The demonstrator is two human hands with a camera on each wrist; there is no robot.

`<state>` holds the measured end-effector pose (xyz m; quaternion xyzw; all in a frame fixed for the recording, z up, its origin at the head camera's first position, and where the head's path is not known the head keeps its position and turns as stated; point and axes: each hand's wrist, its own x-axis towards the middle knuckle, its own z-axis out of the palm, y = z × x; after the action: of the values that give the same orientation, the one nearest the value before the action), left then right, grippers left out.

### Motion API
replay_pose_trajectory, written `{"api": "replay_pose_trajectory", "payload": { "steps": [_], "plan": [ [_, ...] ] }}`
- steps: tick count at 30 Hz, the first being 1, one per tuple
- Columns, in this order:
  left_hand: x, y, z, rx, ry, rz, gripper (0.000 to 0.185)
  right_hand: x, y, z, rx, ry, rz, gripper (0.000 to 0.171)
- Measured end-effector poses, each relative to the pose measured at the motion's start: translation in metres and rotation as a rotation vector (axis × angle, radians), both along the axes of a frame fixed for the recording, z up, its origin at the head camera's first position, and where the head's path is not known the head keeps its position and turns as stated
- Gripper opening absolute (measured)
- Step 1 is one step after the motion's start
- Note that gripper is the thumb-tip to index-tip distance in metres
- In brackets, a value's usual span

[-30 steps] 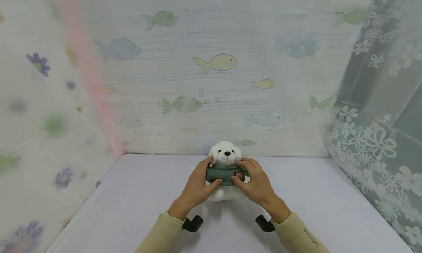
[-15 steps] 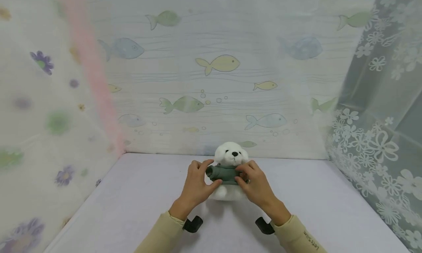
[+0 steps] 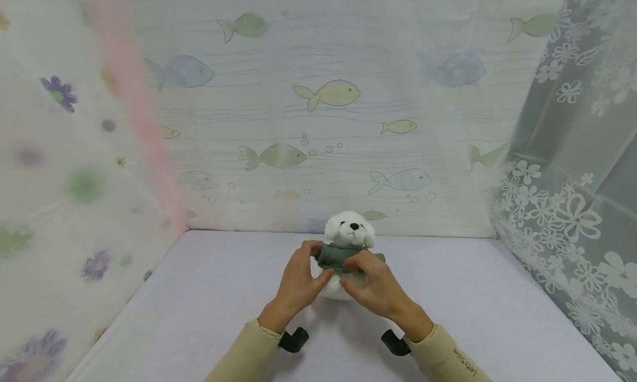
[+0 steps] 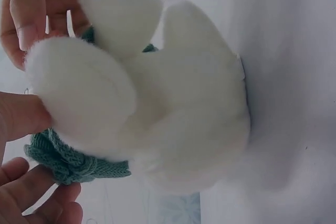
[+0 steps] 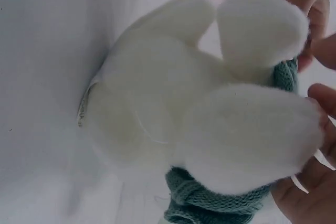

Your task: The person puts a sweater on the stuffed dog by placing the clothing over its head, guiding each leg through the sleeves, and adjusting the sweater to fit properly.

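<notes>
A white plush dog (image 3: 349, 229) in a green knitted sweater (image 3: 334, 255) sits upright on the white table, its head turned slightly to the right. My left hand (image 3: 297, 278) grips its side, fingers at the sleeve. In the left wrist view the left thumb (image 4: 23, 113) lies against the end of a white foot (image 4: 84, 93), with fingers beneath the sweater's knit. In front of the sweater is my right hand (image 3: 373, 285), its thumb and index finger bent and apart. The right fingertips (image 5: 319, 98) are right at a foot's end in the right wrist view.
The white table (image 3: 224, 293) runs back to a fish-print curtain (image 3: 278, 199). A flowered cloth (image 3: 82, 183) hangs at left and a lace curtain (image 3: 567, 227) at right. Black wrist mounts (image 3: 294, 340) show below both hands.
The plush dog's head has turned and shifted right. My right hand has left the sleeve on its side and moved left, lower, across the sweater's front. The left hand stays at the other sleeve.
</notes>
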<state>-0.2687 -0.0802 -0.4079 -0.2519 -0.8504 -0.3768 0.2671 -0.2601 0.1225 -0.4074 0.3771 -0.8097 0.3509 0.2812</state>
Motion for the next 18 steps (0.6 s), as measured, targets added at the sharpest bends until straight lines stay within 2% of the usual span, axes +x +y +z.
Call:
{"api": "replay_pose_trajectory", "payload": {
  "steps": [4,9,18],
  "plan": [
    [-0.0015,-0.0002,-0.0021,0.019,-0.014,-0.005,0.045,0.0003,-0.0005,0.0001,0.058,0.023,0.006,0.027],
    [-0.0043,-0.0027,-0.0062,-0.010,-0.055,-0.023,0.037,-0.0014,-0.0026,-0.0010,0.109,0.080,-0.016,0.029],
    [-0.0059,-0.0053,-0.0087,-0.048,-0.102,-0.093,0.040,-0.0061,-0.0051,-0.0074,0.189,0.178,-0.062,0.030]
  ]
}}
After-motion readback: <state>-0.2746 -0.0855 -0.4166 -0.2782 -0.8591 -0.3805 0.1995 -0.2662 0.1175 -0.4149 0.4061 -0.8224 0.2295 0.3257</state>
